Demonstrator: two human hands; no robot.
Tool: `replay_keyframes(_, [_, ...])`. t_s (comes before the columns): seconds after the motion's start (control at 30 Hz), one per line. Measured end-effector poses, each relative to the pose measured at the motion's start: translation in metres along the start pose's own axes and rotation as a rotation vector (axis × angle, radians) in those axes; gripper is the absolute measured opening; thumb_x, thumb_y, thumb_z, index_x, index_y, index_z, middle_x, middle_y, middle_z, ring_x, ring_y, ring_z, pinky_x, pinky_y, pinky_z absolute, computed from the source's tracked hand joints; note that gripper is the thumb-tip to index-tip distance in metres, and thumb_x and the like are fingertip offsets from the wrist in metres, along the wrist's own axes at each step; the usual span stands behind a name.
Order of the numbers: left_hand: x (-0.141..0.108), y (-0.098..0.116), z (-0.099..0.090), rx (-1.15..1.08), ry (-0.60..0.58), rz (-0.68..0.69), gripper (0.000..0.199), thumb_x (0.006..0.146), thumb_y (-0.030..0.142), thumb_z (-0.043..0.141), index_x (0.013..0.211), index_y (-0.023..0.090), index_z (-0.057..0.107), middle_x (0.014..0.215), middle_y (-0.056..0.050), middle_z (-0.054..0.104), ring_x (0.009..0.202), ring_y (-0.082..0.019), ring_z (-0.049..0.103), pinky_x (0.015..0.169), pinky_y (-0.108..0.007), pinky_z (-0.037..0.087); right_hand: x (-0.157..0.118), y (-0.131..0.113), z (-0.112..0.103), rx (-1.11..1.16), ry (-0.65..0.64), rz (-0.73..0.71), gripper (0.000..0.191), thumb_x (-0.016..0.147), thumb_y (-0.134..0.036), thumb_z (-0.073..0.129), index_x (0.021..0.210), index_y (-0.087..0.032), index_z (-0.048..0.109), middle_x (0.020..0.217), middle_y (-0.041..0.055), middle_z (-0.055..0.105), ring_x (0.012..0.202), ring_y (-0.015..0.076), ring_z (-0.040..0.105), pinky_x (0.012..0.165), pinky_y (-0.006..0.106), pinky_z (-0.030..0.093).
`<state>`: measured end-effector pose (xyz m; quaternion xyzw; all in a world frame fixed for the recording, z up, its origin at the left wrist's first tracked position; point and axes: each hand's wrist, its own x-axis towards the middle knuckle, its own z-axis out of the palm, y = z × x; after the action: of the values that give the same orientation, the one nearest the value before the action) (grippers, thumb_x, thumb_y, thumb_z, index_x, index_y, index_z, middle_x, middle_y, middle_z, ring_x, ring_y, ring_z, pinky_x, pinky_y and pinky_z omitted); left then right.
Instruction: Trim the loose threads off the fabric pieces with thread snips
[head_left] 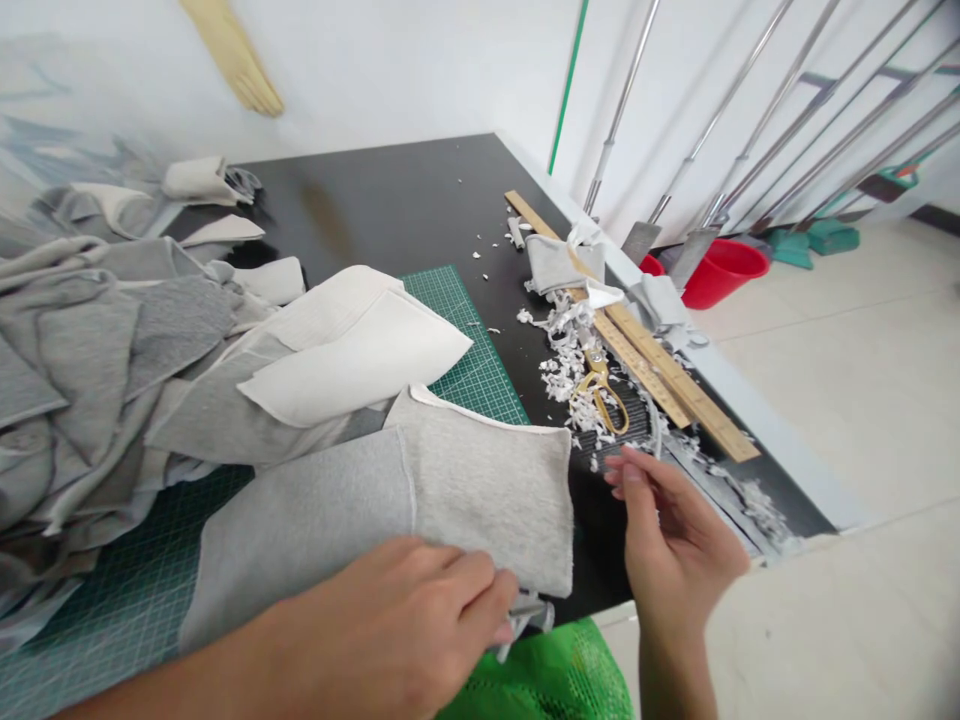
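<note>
My left hand (pixel 420 610) lies over the near edge of a grey sewn fabric piece (pixel 487 490), its fingers curled closed. A small grey, partly shiny thing (pixel 534 612) pokes out by its fingertips; I cannot make out what it is. To the right, over the table edge, my right hand (pixel 675 530) is raised with thumb and fingertips together in a pinch. Whatever those fingers hold, if anything, is too small to tell. The fabric piece lies partly on a green cutting mat (pixel 472 340), next to a folded white and grey piece (pixel 360 360).
A heap of grey fabric (pixel 97 350) covers the left side of the black table (pixel 390 200). Gold-handled scissors (pixel 600 390), wooden rulers (pixel 675 370) and white scraps (pixel 559 340) lie along the right edge. A green mesh (pixel 570 680) hangs below; a red bucket (pixel 724 275) stands beyond.
</note>
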<state>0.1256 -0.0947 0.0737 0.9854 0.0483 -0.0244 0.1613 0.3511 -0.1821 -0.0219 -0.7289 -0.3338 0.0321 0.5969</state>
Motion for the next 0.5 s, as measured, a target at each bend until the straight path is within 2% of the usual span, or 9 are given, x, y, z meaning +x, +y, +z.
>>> replay_keyframes(0.17, [-0.027,0.007,0.007,0.029,0.106,-0.078,0.038,0.114,0.030,0.023,0.130,0.016,0.054,0.095,-0.001,0.070,0.074,-0.016,0.065,0.057,-0.034,0.042,0.000,-0.001,0.001,0.041,0.006,0.013,0.015,0.093,-0.028,0.071,0.104,-0.022,0.079,0.090,0.0043,0.078,0.073,0.0159,0.072,0.074,0.031,0.060])
replay_keyframes(0.33, [-0.033,0.010,0.013,0.063,0.130,-0.062,0.039,0.114,0.022,0.020,0.120,0.015,0.057,0.085,0.000,0.067,0.065,-0.014,0.064,0.052,-0.034,0.041,0.000,-0.003,0.001,0.050,0.022,0.017,0.016,0.093,-0.029,0.071,0.105,-0.021,0.079,0.089,0.0047,0.078,0.071,0.0158,0.072,0.073,0.031,0.061])
replay_keyframes(0.43, [-0.035,0.010,0.014,0.048,0.182,-0.073,0.036,0.114,0.026,0.023,0.127,0.014,0.054,0.082,0.001,0.065,0.063,-0.014,0.064,0.051,-0.032,0.044,0.000,-0.003,0.001,0.048,0.014,0.019,0.018,0.093,-0.030,0.071,0.105,-0.020,0.079,0.088,0.0053,0.078,0.072,0.0172,0.072,0.073,0.033,0.061])
replay_keyframes(0.5, [-0.038,0.009,0.014,0.074,0.175,-0.089,0.036,0.114,0.029,0.025,0.133,0.013,0.051,0.086,-0.001,0.067,0.065,-0.015,0.066,0.052,-0.032,0.046,0.000,-0.002,0.001,0.050,0.022,0.020,0.018,0.093,-0.030,0.071,0.105,-0.020,0.079,0.088,0.0053,0.078,0.072,0.0170,0.072,0.073,0.033,0.061])
